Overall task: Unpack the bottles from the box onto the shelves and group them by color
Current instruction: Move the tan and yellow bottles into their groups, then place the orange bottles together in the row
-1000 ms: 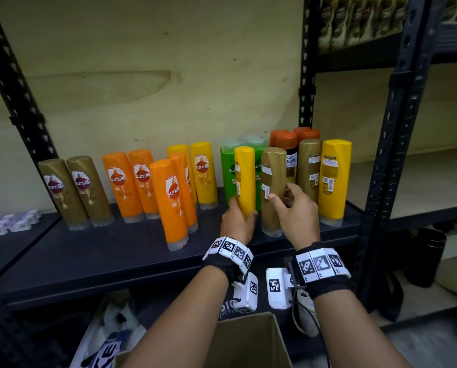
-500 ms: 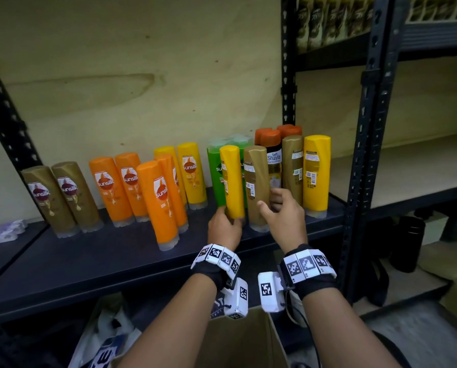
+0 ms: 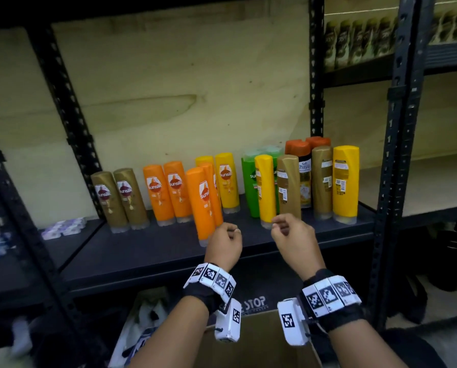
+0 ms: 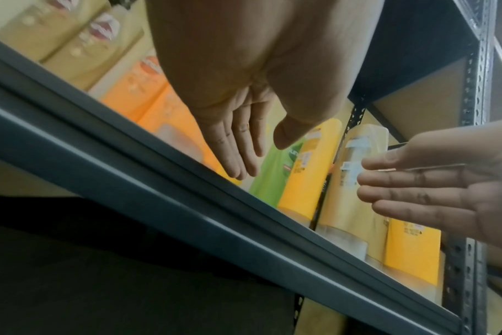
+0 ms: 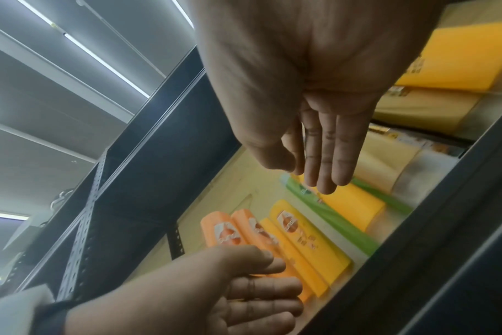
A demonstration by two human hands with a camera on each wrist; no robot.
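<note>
Bottles stand in a row on the dark shelf (image 3: 155,251): two gold bottles (image 3: 118,200) at the left, then orange bottles (image 3: 169,191), yellow bottles (image 3: 227,179), and a green bottle (image 3: 250,181). In front of the green one stand a yellow bottle (image 3: 266,189) and a gold bottle (image 3: 288,187). Farther right are orange-capped bottles (image 3: 301,160), another gold bottle (image 3: 322,179) and a yellow bottle (image 3: 345,181). My left hand (image 3: 231,232) and right hand (image 3: 279,224) hover empty over the shelf's front edge. The wrist views show the left hand's fingers (image 4: 238,156) and the right hand's fingers (image 5: 324,163) straight.
An open cardboard box (image 3: 254,341) sits below my wrists, its inside hidden. Black slotted uprights (image 3: 389,181) frame the shelf. Small packets (image 3: 63,227) lie at the far left. A higher shelf at the right holds dark bottles (image 3: 354,41). Bags lie under the shelf (image 3: 145,322).
Both hands let go of the yellow and gold bottles and drew back toward the shelf's front edge. Those bottles stay upright. The head view has tilted up.
</note>
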